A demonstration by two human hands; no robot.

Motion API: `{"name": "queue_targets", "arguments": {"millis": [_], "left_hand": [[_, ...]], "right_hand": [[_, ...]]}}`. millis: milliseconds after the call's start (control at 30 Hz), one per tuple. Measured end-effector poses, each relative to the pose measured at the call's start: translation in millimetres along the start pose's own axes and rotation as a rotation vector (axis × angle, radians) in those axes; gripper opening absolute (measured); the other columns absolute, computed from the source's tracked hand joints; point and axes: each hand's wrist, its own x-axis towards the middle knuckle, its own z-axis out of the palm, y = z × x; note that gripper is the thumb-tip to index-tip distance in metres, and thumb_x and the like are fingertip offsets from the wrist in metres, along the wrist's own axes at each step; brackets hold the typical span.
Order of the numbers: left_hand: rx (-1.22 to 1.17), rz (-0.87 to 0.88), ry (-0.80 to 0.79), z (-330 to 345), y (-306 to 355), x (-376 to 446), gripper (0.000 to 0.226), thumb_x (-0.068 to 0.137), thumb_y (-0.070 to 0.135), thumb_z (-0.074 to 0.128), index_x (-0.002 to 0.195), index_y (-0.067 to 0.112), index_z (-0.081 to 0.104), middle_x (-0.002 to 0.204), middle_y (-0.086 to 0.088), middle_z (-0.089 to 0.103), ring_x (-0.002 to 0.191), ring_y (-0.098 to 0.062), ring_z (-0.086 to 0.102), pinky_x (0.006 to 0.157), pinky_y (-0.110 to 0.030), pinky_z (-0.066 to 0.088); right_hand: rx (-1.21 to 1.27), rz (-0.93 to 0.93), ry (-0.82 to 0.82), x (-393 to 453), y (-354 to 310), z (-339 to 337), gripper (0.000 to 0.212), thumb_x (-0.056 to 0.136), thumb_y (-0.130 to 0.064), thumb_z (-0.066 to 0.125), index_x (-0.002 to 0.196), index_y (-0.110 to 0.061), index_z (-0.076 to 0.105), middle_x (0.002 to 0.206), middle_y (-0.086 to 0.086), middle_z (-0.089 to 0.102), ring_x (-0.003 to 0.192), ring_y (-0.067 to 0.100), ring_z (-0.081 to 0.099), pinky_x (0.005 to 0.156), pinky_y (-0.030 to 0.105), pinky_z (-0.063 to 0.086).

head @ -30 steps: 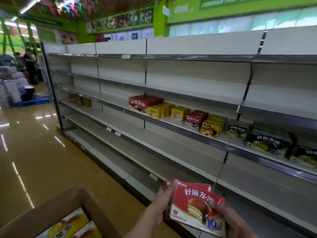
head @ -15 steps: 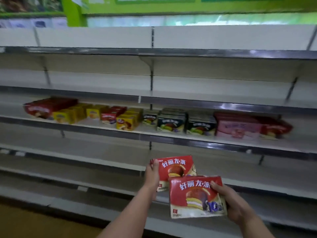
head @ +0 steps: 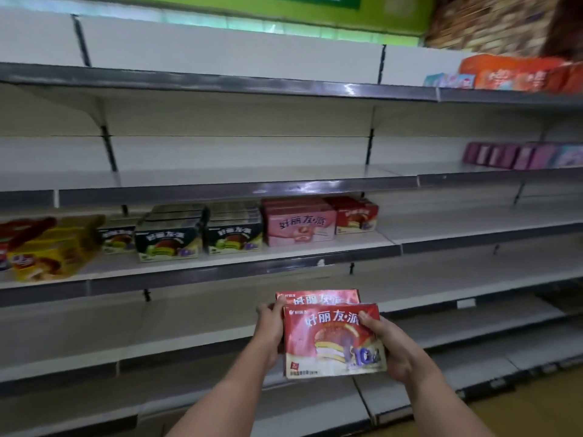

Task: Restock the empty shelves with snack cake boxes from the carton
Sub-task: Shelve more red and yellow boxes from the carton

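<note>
**Two boxes in hand, most shelves still bare**

Before a long white metal supermarket shelf unit (head: 220, 181), a person stands mid-restock. From the left, the middle shelf carries blurred yellow boxes (head: 47, 253), black snack cake boxes (head: 170, 241), pink boxes (head: 299, 227) and a few matching red ones (head: 356, 216). Below, the left hand (head: 271, 326) grips a rear red cardboard snack cake box (head: 318, 298); the right hand (head: 391, 348) clamps the front red box (head: 331, 339). Neither is shelved yet. Bare shelves suggest much remains; the carton is out of view.
</note>
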Motion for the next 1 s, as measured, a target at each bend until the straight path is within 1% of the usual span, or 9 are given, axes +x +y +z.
{"name": "queue_targets", "arguments": {"millis": [233, 333, 433, 533, 633, 733, 867, 933, 1000], "left_hand": [[-0.038, 0.107, -0.082, 69.8, 20.3, 65.3, 0.031, 0.099, 0.044, 0.041, 0.115, 0.017, 0.039, 0.104, -0.017, 0.067, 0.085, -0.035, 0.069, 0.081, -0.057, 0.054], [0.011, 0.14, -0.148, 93.1, 38.3, 93.0, 0.06, 0.09, 0.064, 0.035, 0.12, 0.013, 0.046, 0.101, -0.015, 0.069, 0.088, -0.032, 0.07, 0.085, -0.05, 0.054], [0.077, 0.129, -0.335, 111.9, 54.7, 112.9, 0.081, 0.073, 0.079, 0.031, 0.118, 0.016, 0.057, 0.099, -0.014, 0.073, 0.089, -0.032, 0.071, 0.088, -0.049, 0.054], [0.184, 0.136, -0.383, 132.3, 62.6, 136.0, 0.057, 0.08, 0.058, 0.058, 0.124, 0.023, 0.047, 0.105, -0.009, 0.071, 0.087, -0.026, 0.07, 0.085, -0.039, 0.055], [0.223, 0.136, -0.355, 153.7, 64.8, 157.3, 0.078, 0.072, 0.029, 0.08, 0.137, 0.021, 0.037, 0.111, -0.005, 0.068, 0.089, -0.02, 0.069, 0.08, -0.032, 0.056], [0.245, 0.147, -0.257, 172.7, 64.8, 181.2, 0.089, 0.069, 0.035, 0.083, 0.136, 0.019, 0.027, 0.11, -0.003, 0.065, 0.093, -0.02, 0.068, 0.091, -0.041, 0.053], [0.271, 0.189, -0.133, 202.8, 62.4, 201.9, 0.098, 0.051, 0.058, 0.084, 0.129, 0.023, 0.035, 0.121, -0.004, 0.062, 0.106, -0.025, 0.063, 0.1, -0.049, 0.046], [0.24, 0.226, -0.118, 221.0, 60.7, 210.0, 0.082, 0.071, 0.04, 0.08, 0.135, 0.021, 0.031, 0.127, -0.005, 0.058, 0.11, -0.025, 0.06, 0.1, -0.045, 0.046], [0.231, 0.279, -0.086, 238.4, 60.7, 220.2, 0.074, 0.081, 0.028, 0.074, 0.139, 0.016, 0.031, 0.13, -0.006, 0.055, 0.112, -0.024, 0.058, 0.095, -0.038, 0.047]], "right_hand": [[-0.053, -0.071, 0.134, 46.4, -50.8, -46.2, 0.049, 0.072, -0.026, 0.067, 0.113, -0.002, 0.054, 0.088, 0.019, 0.072, 0.071, 0.032, 0.07, 0.067, 0.041, 0.057], [-0.039, -0.1, 0.187, 75.6, -75.1, -60.0, 0.047, 0.074, -0.028, 0.066, 0.113, -0.005, 0.053, 0.089, 0.018, 0.072, 0.072, 0.033, 0.069, 0.066, 0.042, 0.055], [0.002, -0.135, 0.234, 108.4, -95.4, -73.5, 0.051, 0.075, -0.029, 0.067, 0.119, -0.007, 0.052, 0.107, 0.021, 0.068, 0.085, 0.038, 0.067, 0.076, 0.049, 0.055], [0.03, -0.159, 0.307, 140.4, -109.0, -89.8, 0.049, 0.083, -0.029, 0.066, 0.124, -0.007, 0.049, 0.111, 0.021, 0.066, 0.091, 0.038, 0.066, 0.08, 0.05, 0.054], [0.042, -0.169, 0.357, 165.7, -120.7, -107.2, 0.052, 0.083, -0.026, 0.068, 0.127, -0.011, 0.045, 0.114, 0.022, 0.064, 0.091, 0.04, 0.067, 0.072, 0.05, 0.057], [0.029, -0.189, 0.359, 186.6, -136.3, -124.1, 0.051, 0.085, -0.024, 0.068, 0.126, -0.009, 0.042, 0.111, 0.022, 0.065, 0.08, 0.036, 0.069, 0.062, 0.043, 0.058], [-0.126, -0.179, 0.266, 209.1, -159.3, -145.9, 0.043, 0.089, -0.026, 0.063, 0.125, -0.005, 0.049, 0.107, 0.02, 0.068, 0.086, 0.035, 0.069, 0.071, 0.043, 0.057], [-0.249, -0.174, 0.195, 217.9, -173.2, -159.0, 0.039, 0.088, -0.018, 0.064, 0.123, -0.007, 0.05, 0.107, 0.018, 0.068, 0.09, 0.034, 0.068, 0.074, 0.042, 0.056], [-0.369, -0.181, 0.136, 225.9, -189.1, -172.7, 0.043, 0.083, -0.004, 0.066, 0.122, -0.011, 0.048, 0.112, 0.015, 0.065, 0.099, 0.032, 0.065, 0.085, 0.044, 0.054]]}}
